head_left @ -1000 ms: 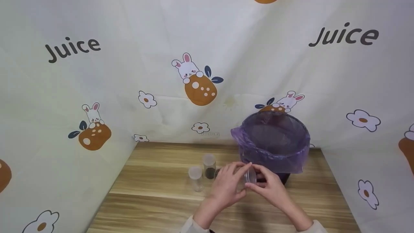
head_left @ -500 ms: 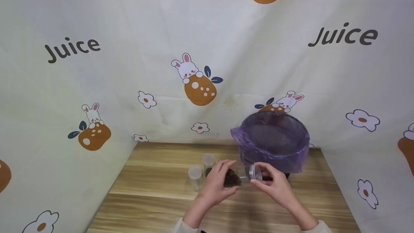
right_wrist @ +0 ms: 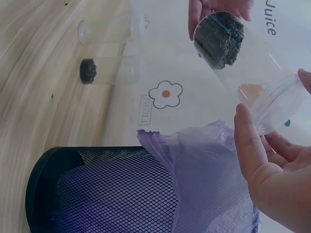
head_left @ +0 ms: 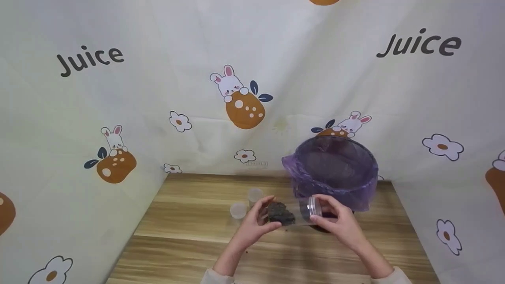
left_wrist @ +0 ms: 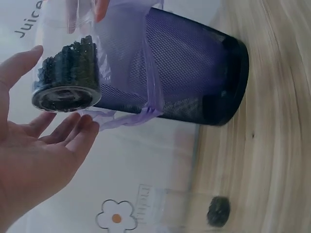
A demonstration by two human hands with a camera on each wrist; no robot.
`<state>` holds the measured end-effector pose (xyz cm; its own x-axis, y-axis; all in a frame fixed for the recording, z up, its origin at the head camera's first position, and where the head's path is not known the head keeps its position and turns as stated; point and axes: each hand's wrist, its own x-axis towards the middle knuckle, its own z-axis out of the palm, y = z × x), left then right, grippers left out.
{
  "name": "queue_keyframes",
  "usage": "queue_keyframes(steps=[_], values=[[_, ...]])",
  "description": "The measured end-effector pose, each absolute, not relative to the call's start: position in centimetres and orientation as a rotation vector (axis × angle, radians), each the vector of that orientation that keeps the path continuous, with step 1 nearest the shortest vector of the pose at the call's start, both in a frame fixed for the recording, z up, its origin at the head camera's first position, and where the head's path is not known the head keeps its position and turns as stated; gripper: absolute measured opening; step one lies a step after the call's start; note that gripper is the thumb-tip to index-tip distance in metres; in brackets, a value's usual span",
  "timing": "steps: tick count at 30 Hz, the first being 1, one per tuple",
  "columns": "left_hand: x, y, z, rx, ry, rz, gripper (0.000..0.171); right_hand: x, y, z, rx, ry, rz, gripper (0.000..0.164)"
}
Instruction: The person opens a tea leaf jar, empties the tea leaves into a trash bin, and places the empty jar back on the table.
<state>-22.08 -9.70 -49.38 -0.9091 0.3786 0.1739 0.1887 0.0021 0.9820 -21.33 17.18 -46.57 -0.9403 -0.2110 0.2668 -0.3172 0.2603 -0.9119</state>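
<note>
A clear plastic jar [head_left: 300, 213] lies nearly sideways in the air between my hands, with a dark greenish-black clump [head_left: 281, 214] at its base end. My left hand [head_left: 252, 223] holds that base between thumb and fingers. My right hand [head_left: 340, 219] grips the clear lid [head_left: 315, 209] at the other end, thumb at the near side and fingers at the far side. Through the jar wall, the clump looks rough and crumbly in the left wrist view. Behind my left hand stand two slimmer clear containers, one [right_wrist: 109, 30] without visible contents and another [right_wrist: 109, 70] with dark stuff at its bottom.
A black mesh bin [right_wrist: 116, 189] lined with a purple bag [head_left: 335, 197] stands at the back right, just behind my right hand. Small dark crumbs [head_left: 247, 252] dot the wooden table [head_left: 177, 244]. A printed cloth [head_left: 189, 79] surrounds the table's back and sides.
My left hand has slid left along the jar to its base, uncovering the clump inside. My right hand has shifted slightly right with the lid end. The bin has stayed put.
</note>
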Motion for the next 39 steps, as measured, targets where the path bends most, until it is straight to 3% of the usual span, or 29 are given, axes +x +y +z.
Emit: queue_keyframes(steps=[14,22,39], values=[[-22.1,-9.7,-49.9,0.402,1.575,2.288,0.066,-21.5,17.3,-45.8,0.566,-2.41,1.781,0.048],[-21.9,-9.7,-50.0,0.375,1.552,2.319,0.058,-21.6,17.1,-45.3,0.533,-2.451,1.76,0.051],[-21.8,-9.6,-50.1,0.305,1.578,2.381,0.063,-21.3,16.5,-44.3,0.486,-2.456,1.769,0.048]])
